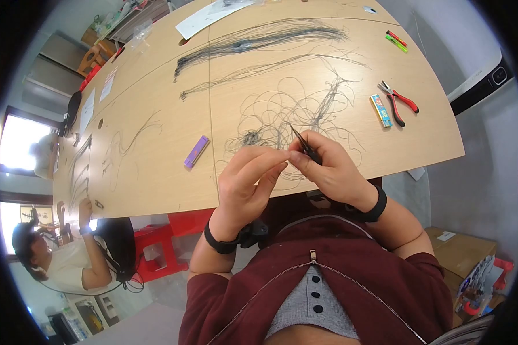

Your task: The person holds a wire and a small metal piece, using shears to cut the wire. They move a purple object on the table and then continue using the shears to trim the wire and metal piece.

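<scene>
My right hand is wrapped round dark pointed tweezers, whose tips point up and away from me. Beside it, my left hand has thumb and index finger pinched close to the right fingertips; what they hold is too small to make out. Both hands are over the table's front edge. Just beyond them lies a loose tangle of thin dark strands, with a denser clump near my left hand. A purple box lies left of the hands.
Red-handled pliers and a blue box lie right on the wooden table. Strand bundles stretch across the back. Another person sits at the left beside a red stool. A cardboard box stands lower right.
</scene>
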The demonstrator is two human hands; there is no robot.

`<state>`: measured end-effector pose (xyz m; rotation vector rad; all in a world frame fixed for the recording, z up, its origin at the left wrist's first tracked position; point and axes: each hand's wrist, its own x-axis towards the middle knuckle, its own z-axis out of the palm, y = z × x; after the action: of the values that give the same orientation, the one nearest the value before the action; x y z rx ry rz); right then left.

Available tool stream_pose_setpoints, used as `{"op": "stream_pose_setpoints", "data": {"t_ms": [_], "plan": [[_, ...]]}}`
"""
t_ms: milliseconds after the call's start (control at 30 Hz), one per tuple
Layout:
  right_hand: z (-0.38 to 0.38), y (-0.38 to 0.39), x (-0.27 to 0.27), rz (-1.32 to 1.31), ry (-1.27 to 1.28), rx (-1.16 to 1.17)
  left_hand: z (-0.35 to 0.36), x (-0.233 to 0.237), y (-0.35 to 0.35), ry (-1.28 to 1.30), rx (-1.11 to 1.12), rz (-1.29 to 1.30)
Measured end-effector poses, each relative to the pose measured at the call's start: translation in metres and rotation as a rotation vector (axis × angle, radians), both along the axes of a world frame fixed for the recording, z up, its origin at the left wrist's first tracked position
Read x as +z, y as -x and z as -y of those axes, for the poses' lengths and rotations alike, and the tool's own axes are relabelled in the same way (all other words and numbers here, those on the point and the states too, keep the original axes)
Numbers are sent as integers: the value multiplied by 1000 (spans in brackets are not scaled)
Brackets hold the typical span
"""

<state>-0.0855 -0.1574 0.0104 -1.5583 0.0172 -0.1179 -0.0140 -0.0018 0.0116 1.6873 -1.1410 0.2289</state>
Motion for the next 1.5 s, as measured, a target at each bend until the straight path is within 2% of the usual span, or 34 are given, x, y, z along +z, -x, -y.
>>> {"op": "stream_pose_setpoints", "data": {"t_ms": [67,267,300,400,500,600,733,800,933,1000,1233,1333,1500], "plan": [[1,-2,0,22,52,-6,-1,4,0,-47,-12,35],[2,-4,2,51,137,-3,-2,-4,1,98,55,-456],[2,-5,3,55,155,-3,-2,-3,1,92,58,-447],[5,-5,5,30,154,-15,-3,-4,-3,77,106,-211],[9,-6,7,2,151,-16,-3,3,-4,-18,43,38],[11,-6,15,-80,136,31,-4,5,-3,-101,82,-51],[12,-5,31,-119,88,91,-10,7,-14,-107,158,-46],[21,-7,36,-90,207,90,-17,13,-25,-117,186,-42],[49,-12,54,-142,383,55,-47,8,-74,50,306,-318],[63,-19,61,-198,280,15,-67,5,-110,20,389,-488],[124,-67,50,-305,144,-167,-104,-31,-207,-240,509,-559],[156,-84,28,-262,-85,-191,-105,-42,-225,-282,510,-659],[183,-109,5,-234,-381,-364,-96,-51,-247,-276,495,-699]]}}
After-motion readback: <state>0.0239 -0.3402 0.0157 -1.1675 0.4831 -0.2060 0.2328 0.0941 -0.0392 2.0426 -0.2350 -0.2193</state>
